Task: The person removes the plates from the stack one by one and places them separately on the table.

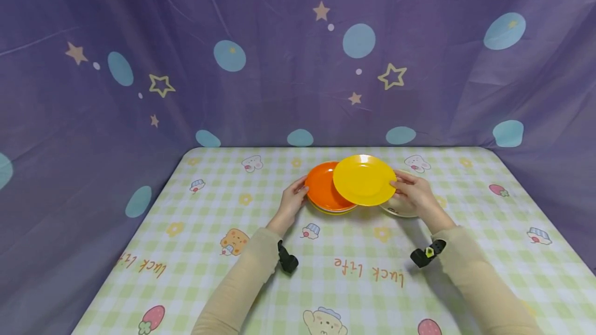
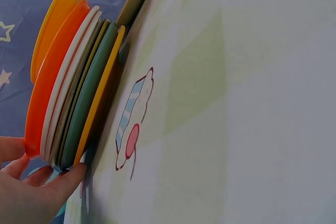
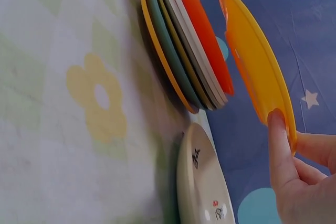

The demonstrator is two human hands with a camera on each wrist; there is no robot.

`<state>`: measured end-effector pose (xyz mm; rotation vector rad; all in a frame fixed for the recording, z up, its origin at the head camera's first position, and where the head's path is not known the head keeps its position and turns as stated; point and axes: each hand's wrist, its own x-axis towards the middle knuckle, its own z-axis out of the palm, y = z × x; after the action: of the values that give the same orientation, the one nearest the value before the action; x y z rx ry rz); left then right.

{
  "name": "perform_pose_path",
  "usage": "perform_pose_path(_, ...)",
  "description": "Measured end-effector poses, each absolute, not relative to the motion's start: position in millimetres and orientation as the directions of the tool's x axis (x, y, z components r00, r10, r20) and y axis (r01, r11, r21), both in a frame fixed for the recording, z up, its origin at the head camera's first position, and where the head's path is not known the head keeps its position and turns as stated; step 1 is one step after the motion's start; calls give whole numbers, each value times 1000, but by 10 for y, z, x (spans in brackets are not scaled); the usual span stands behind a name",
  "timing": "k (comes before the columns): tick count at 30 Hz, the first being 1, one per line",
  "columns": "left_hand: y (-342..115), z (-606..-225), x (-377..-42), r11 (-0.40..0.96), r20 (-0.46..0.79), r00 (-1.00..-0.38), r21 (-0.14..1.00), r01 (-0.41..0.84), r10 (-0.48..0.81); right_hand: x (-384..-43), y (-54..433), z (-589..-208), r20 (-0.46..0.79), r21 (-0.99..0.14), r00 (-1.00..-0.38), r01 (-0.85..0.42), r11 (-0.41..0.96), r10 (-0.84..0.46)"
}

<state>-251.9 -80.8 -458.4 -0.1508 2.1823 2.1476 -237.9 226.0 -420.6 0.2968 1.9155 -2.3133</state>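
A stack of several plates (image 1: 328, 206) sits mid-table, an orange plate (image 1: 321, 187) on top; the wrist views show white, green and yellow plates (image 2: 86, 98) under it (image 3: 184, 51). My left hand (image 1: 294, 196) touches the stack's left edge with its fingertips (image 2: 68, 179). My right hand (image 1: 414, 193) pinches the rim of a yellow plate (image 1: 364, 179), held in the air above and right of the stack (image 3: 257, 66). Under that hand lies a white plate (image 1: 399, 210) with small prints (image 3: 202, 187).
The table wears a green-and-white checked cloth (image 1: 354, 273) with cartoon prints. A purple curtain (image 1: 279, 66) with stars and dots closes in the back and both sides. Black wrist straps (image 1: 287, 261) sit on both sleeves.
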Motion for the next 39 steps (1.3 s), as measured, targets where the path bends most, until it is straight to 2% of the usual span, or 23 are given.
perform_pose_path(11, -806, -4571, -2524, 9, -123, -992, 992, -123, -23, -2346, 2499, -4157, -275, -949, -959, 260, -176, 65)
perform_pose_path(16, -806, -4572, -2511, 15, -121, -992, 992, -122, -21, -2329, 2609, -4142, -310, -935, -948, 290, -202, 76)
perform_pose_path(24, -803, -4566, -2502, 19, -124, -992, 992, -125, -27, -2270, 2833, -4190, -249, -935, -968, 231, -269, 36)
perform_pose_path(39, -819, -4570, -2504, 5, -129, -992, 992, -129, -9, -2191, 3142, -4203, -315, -897, -947, 275, -346, 64)
